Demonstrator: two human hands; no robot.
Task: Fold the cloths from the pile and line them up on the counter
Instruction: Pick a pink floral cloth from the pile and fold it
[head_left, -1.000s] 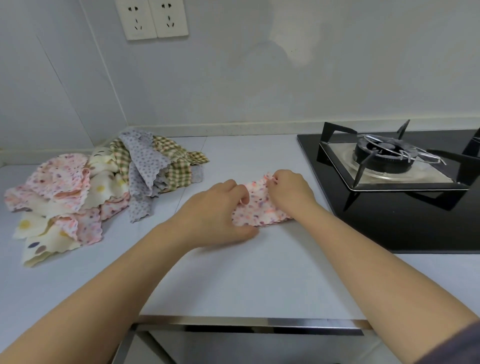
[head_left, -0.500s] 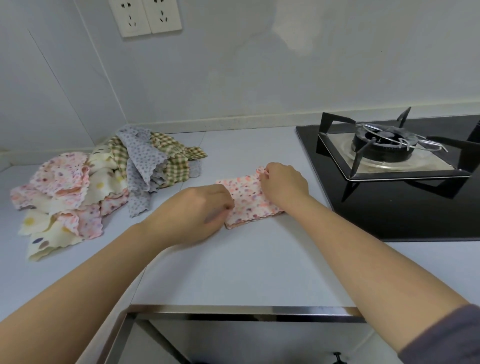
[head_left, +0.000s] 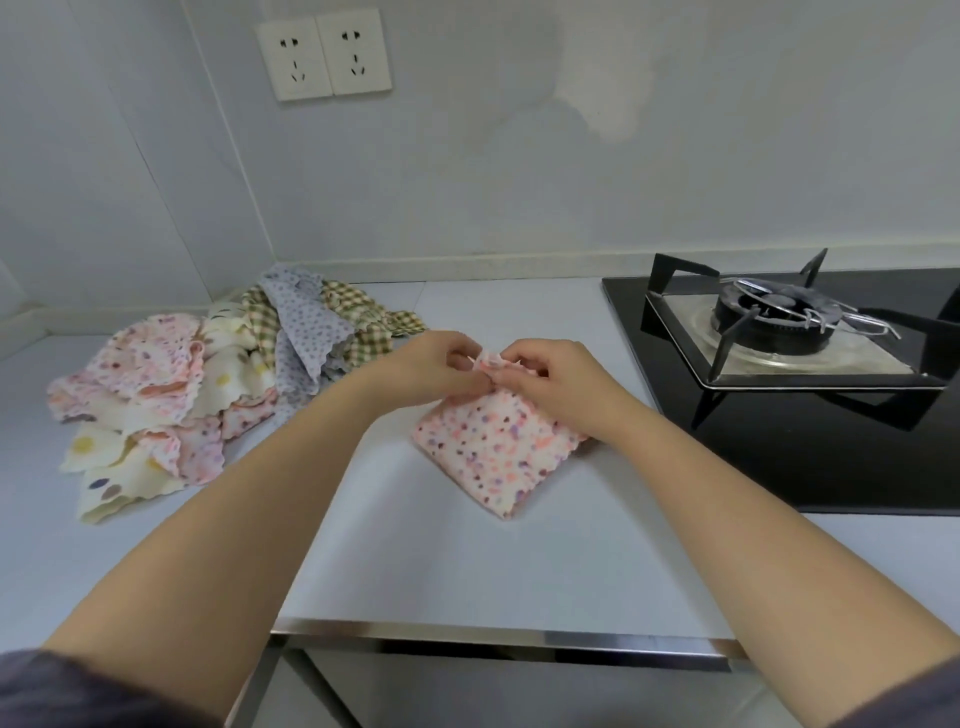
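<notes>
Where left hand (head_left: 431, 371) and right hand (head_left: 561, 379) meet, each grip pinches the far edge of the folded pink-dotted white cloth (head_left: 493, 452), edge mostly hidden; right wrist covers one corner.

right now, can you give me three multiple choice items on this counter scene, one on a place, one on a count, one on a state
1. Where is the pile of cloths?
A) on the hob
B) at the left end of the counter, near the wall corner
C) hanging over the front edge

2. How many wall sockets show?
A) one
B) two
C) four

3. What state is the spotted cloth in?
A) spread flat, untouched
B) crumpled in the pile
C) folded, pinched by both hands

Answers:
1 B: it lies left of the hands, well away from the gas burner.
2 B: two plates sit side by side on the wall.
3 C: the left hand and right hand pinch its far edge.
</notes>
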